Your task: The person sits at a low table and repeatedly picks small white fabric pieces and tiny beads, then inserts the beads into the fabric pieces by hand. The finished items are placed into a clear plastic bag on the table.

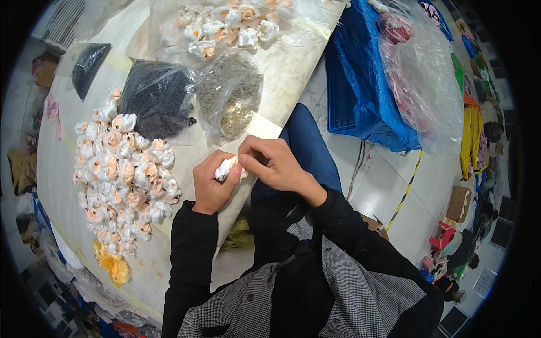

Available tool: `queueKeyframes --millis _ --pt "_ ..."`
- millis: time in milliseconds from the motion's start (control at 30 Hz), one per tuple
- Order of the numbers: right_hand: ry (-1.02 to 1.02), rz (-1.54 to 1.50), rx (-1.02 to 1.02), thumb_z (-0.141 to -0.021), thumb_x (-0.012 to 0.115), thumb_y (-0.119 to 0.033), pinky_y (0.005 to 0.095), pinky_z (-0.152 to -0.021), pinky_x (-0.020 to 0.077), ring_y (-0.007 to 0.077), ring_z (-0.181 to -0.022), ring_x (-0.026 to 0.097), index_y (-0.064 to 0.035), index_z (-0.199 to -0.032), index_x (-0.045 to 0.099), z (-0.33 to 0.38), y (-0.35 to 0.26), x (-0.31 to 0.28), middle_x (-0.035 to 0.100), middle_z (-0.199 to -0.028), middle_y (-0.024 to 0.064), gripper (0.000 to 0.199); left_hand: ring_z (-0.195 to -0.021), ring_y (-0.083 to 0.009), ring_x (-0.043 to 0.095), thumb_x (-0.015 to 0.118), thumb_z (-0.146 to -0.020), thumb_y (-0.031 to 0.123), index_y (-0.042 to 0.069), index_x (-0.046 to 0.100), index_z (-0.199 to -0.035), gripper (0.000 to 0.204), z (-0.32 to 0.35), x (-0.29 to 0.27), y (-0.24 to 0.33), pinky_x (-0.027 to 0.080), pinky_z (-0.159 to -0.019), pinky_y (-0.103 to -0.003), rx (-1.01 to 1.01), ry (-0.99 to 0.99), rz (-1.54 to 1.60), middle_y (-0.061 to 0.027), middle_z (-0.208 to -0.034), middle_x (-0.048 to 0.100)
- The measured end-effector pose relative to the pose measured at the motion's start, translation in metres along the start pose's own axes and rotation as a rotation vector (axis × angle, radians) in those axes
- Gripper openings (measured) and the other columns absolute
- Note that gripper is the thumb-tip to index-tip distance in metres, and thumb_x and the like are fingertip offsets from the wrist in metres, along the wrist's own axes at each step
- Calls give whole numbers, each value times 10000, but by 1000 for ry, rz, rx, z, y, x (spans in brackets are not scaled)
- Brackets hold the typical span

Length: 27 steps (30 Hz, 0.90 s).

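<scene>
My left hand is closed around a small white and peach fabric piece, held over the table's near right edge. From the other side, my right hand pinches at the same piece with thumb and forefinger, and the fingertips of both hands nearly meet there. Part of the piece is covered by my fingers. To the left lies a large heap of similar white and peach pieces. Just beyond my hands sits a clear plastic bag of small greyish bits, beside another bag of small black bits.
More white and peach pieces lie on clear plastic at the table's far side. A yellow lump rests near its left edge. On the tiled floor at right stands a blue crate, draped with a blue tarp and clear plastic.
</scene>
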State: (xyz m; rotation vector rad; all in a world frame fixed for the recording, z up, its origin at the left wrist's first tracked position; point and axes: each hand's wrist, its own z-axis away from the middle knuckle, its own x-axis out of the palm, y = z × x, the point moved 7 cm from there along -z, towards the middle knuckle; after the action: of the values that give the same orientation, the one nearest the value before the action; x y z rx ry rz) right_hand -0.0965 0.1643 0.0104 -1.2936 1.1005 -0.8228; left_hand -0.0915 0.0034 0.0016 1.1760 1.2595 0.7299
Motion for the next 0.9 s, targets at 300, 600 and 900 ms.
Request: queueKeyframes --millis 300,600,900 --pt "39 151 -97 -1004 675 -129 278 -574 462 139 -602 596 -24 -988 687 -2 -8 12 649 -740 71 107 -623 -177 564 740 -871 92 -6 686 -854 113 4 -8 1 433 -589 -316 42 132 -8 -84 -729 609" --pt "320 807 -295 -870 775 -190 402 -728 511 281 -871 638 -110 -940 722 -44 -21 -5 647 -887 60 118 -635 -79 504 711 -910 99 -25 648 -841 155 7 -15 -15 419 -575 -287 -112 251 88 -26 -693 589" --pt "244 917 -286 -869 740 -211 421 -785 491 290 -897 609 -96 -884 690 -69 0 5 621 -874 72 126 -660 -71 528 744 -928 134 -31 678 -897 181 6 -13 -16 444 -590 -282 -123 252 111 -29 -698 610"
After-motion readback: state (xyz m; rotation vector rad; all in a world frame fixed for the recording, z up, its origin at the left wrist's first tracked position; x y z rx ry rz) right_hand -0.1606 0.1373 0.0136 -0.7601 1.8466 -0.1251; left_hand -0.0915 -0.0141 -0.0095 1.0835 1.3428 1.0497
